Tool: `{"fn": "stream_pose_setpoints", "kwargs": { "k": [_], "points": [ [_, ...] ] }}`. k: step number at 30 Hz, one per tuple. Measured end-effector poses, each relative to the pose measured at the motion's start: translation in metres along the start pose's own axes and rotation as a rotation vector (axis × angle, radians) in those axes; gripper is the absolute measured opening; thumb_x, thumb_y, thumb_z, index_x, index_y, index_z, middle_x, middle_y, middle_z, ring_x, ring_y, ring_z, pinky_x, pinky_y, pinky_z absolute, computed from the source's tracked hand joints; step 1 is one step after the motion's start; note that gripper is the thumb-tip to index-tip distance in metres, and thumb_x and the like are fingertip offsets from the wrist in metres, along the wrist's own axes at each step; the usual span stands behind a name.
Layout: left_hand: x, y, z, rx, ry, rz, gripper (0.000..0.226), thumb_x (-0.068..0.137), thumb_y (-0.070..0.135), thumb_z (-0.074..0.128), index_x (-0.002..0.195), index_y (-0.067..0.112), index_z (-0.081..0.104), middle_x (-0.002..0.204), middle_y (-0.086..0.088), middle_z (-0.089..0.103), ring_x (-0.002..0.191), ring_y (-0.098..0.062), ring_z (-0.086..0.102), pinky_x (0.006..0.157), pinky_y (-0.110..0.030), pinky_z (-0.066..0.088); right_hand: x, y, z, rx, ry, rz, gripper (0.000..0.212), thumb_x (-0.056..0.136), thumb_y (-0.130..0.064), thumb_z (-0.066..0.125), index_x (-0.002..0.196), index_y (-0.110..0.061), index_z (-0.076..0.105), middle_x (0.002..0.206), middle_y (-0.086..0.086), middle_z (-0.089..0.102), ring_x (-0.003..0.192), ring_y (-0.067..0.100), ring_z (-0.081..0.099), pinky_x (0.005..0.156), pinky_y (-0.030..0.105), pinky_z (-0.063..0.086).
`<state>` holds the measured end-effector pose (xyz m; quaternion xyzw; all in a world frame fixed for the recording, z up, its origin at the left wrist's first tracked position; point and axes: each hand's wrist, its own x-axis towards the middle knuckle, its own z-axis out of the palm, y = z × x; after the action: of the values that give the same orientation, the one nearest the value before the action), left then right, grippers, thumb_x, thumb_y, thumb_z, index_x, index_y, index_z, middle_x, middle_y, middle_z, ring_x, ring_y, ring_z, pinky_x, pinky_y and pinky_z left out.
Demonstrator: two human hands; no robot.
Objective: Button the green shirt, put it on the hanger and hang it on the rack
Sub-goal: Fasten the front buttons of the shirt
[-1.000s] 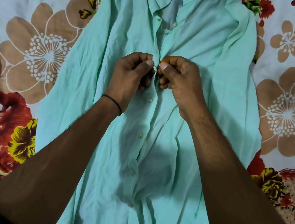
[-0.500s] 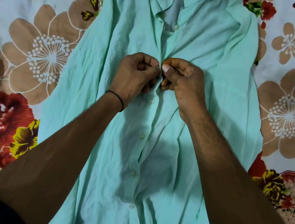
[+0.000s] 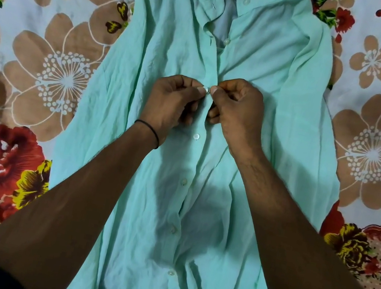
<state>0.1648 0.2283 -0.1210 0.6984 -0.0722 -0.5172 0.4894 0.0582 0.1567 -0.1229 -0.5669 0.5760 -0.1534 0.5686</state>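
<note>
The green shirt (image 3: 258, 85) lies face-up on the floral bedsheet (image 3: 53, 18), placket (image 3: 191, 164) running away toward the collar (image 3: 204, 1) — the chest button (image 3: 206, 90) sits between the left hand (image 3: 173, 105) and right hand (image 3: 237, 111), both pinching the placket edges there, equally near.

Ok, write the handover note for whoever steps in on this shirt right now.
Left hand and right hand: both pinch the front edges of the light green cloth shirt at a small white button mid-chest; whether it is fully through I cannot tell.
Shirt lies flat, front up, on the flowered bedsheet.
Done: the four buttons below the hands look fastened.
Left: the upper chest button and collar button, both open; then hanger and rack, neither in view.
</note>
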Motion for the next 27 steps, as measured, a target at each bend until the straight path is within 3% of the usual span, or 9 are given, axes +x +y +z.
{"fn": "stream_pose_setpoints", "kwargs": {
  "k": [2,5,9,12,15,20,23,25,27],
  "points": [
    [0.000,0.002,0.000,0.036,0.020,0.022,0.006,0.090,0.008,0.065,0.089,0.003,0.063,0.057,-0.005,0.052,0.041,-0.013,0.044,0.040,-0.017,0.034,0.002,-0.003,0.000,0.009,0.063,-0.003,0.004,0.089,-0.011,0.064,0.088,-0.009,0.061,0.070,0.007,0.067,0.050,0.018,0.060,0.047,0.033,0.055],
    [0.004,0.012,0.000,0.050,0.106,0.156,0.003,0.089,0.003,0.060,0.089,0.006,0.062,0.060,-0.002,0.055,0.046,-0.012,0.047,0.044,-0.020,0.037,0.014,-0.014,-0.002,-0.025,0.170,-0.099,0.012,0.084,-0.014,0.061,0.076,-0.023,0.058,0.072,0.000,0.067,0.059,0.021,0.064,0.056,0.039,0.057],
    [0.031,0.038,0.005,0.118,0.188,0.293,0.020,0.086,0.023,0.070,0.084,0.004,0.062,0.066,-0.005,0.061,0.052,-0.015,0.054,0.048,-0.022,0.042,0.043,-0.039,0.001,-0.040,0.165,-0.198,0.012,0.086,-0.014,0.064,0.076,-0.019,0.060,0.072,0.000,0.067,0.065,0.023,0.067,0.062,0.043,0.059],
    [0.054,0.050,0.015,0.287,0.208,0.226,0.034,0.080,0.039,0.074,0.082,0.007,0.061,0.069,-0.006,0.066,0.051,-0.017,0.062,0.047,-0.023,0.045,0.065,-0.041,0.007,-0.137,0.130,-0.145,0.011,0.086,-0.020,0.067,0.081,-0.010,0.065,0.076,0.003,0.070,0.069,0.022,0.070,0.065,0.043,0.060],
    [0.066,0.046,0.019,0.416,0.244,0.214,0.017,0.079,0.029,0.066,0.075,0.013,0.060,0.070,-0.005,0.067,0.057,-0.021,0.066,0.052,-0.028,0.051,0.074,-0.033,0.008,-0.156,0.127,-0.098,0.010,0.082,-0.018,0.066,0.079,-0.008,0.068,0.075,0.006,0.071,0.068,0.024,0.070,0.065,0.046,0.060],
    [0.058,0.032,0.009,0.261,0.198,0.238,0.020,0.087,0.013,0.058,0.070,0.003,0.056,0.059,-0.012,0.055,0.045,-0.022,0.053,0.043,-0.019,0.037,0.067,-0.028,0.008,-0.123,0.125,-0.139,0.009,0.084,-0.015,0.069,0.079,-0.007,0.069,0.069,0.002,0.070,0.064,0.020,0.068,0.066,0.042,0.060],
    [0.053,0.036,0.011,0.166,0.170,0.211,0.036,0.091,0.026,0.062,0.081,-0.008,0.061,0.062,-0.014,0.055,0.045,-0.020,0.052,0.040,-0.018,0.035,0.067,-0.025,0.007,-0.103,0.105,-0.155,0.008,0.084,-0.014,0.069,0.078,-0.009,0.069,0.066,-0.002,0.068,0.060,0.013,0.064,0.067,0.043,0.060],
    [0.054,0.040,0.014,0.192,0.165,0.193,0.047,0.086,0.044,0.070,0.076,-0.001,0.060,0.060,-0.009,0.054,0.045,-0.018,0.051,0.040,-0.019,0.036,0.069,-0.026,0.006,-0.077,0.099,-0.146,0.014,0.084,-0.019,0.069,0.071,-0.013,0.066,0.062,-0.005,0.065,0.057,0.013,0.060,0.065,0.046,0.059],
    [0.057,0.042,0.016,0.242,0.177,0.193,0.037,0.084,0.039,0.073,0.073,0.006,0.061,0.057,-0.005,0.056,0.043,-0.017,0.051,0.040,-0.018,0.037,0.070,-0.028,0.006,-0.071,0.107,-0.134,0.020,0.084,-0.024,0.070,0.067,-0.016,0.064,0.057,-0.005,0.062,0.054,0.014,0.058,0.063,0.047,0.059]
  ]
}}
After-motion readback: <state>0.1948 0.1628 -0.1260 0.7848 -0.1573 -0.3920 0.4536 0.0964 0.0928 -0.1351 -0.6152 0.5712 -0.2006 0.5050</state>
